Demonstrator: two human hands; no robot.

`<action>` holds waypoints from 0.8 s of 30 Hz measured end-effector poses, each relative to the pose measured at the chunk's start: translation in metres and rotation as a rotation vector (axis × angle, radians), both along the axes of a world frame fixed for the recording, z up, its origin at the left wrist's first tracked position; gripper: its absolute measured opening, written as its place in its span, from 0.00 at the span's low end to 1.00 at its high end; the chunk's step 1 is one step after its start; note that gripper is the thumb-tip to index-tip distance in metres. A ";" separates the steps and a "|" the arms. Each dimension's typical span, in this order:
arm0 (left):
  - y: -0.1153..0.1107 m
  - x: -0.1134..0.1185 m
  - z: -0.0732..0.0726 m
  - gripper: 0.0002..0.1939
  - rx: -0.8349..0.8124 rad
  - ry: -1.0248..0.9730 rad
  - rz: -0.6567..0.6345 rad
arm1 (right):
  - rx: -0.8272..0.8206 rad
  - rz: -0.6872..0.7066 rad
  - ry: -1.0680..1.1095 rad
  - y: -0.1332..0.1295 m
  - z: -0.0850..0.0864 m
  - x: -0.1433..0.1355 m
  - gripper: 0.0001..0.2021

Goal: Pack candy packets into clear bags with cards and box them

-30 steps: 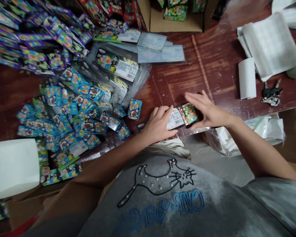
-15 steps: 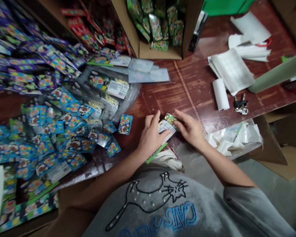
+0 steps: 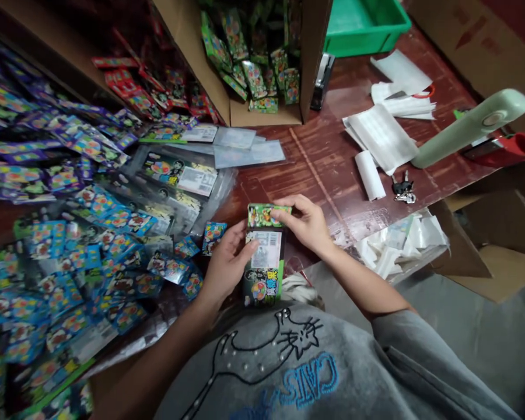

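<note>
Close to my body, my left hand (image 3: 230, 259) grips the left edge of a printed bag (image 3: 266, 274), thumb on its front. The bag is black and green, with a white label near its upper end. My right hand (image 3: 308, 224) pinches a small green candy packet (image 3: 265, 216), lying crosswise at the bag's upper end. Whether the packet is partly inside the bag I cannot tell. Just left of my left hand lies a blue packet (image 3: 213, 236) on the dark red table (image 3: 301, 181).
Blue packets (image 3: 74, 262) and purple packets (image 3: 48, 140) are heaped at left. Behind stand a cardboard box (image 3: 266, 116) of green packets and a green tray (image 3: 367, 35). At right are white paper sheets (image 3: 382, 137), keys (image 3: 403, 189) and a pale green cylindrical object (image 3: 468, 131).
The bag has turned upright in view and its printed front shows more. My right hand now holds the green packet level across its upper end. The camera view has shifted right.
</note>
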State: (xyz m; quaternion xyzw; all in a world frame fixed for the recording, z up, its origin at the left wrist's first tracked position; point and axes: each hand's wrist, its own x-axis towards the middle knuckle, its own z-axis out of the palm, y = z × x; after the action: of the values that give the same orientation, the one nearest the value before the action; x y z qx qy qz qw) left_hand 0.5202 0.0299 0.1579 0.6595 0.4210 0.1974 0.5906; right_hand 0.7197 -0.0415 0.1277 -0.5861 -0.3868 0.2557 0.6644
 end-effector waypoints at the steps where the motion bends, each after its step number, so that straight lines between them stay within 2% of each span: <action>1: 0.000 -0.002 -0.002 0.29 0.011 -0.006 0.002 | 0.026 -0.038 0.022 0.000 0.000 -0.007 0.15; 4: -0.002 -0.010 -0.010 0.29 0.028 -0.037 -0.015 | 0.069 -0.083 -0.006 -0.006 -0.007 -0.023 0.10; 7: -0.004 -0.019 -0.013 0.35 0.016 -0.034 -0.020 | -0.015 -0.045 -0.113 -0.015 -0.020 -0.019 0.09; 11: -0.007 -0.025 -0.010 0.34 0.019 -0.011 -0.048 | -0.154 0.194 -0.270 -0.016 -0.023 0.007 0.13; 14: -0.005 -0.029 -0.008 0.29 0.045 -0.009 -0.057 | -0.134 0.392 -0.427 -0.013 -0.015 0.016 0.15; 16: -0.002 -0.033 -0.006 0.24 0.061 0.012 -0.043 | -0.105 0.425 -0.462 -0.016 -0.013 0.011 0.17; 18: 0.002 -0.038 -0.005 0.21 0.070 0.036 -0.020 | -0.094 0.361 -0.386 -0.024 -0.015 -0.002 0.21; 20: 0.005 -0.043 -0.003 0.20 0.070 0.063 -0.006 | -0.108 0.295 -0.198 -0.036 -0.019 -0.020 0.25; 24: 0.013 -0.049 0.001 0.18 0.044 0.160 -0.029 | -0.190 0.340 0.209 -0.047 -0.028 -0.051 0.19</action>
State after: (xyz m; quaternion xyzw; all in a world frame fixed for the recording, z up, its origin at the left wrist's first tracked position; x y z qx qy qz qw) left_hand 0.4708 0.0433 0.1591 0.6919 0.4530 0.1447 0.5433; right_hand 0.6690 -0.0882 0.0997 -0.5428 -0.3830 0.4588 0.5901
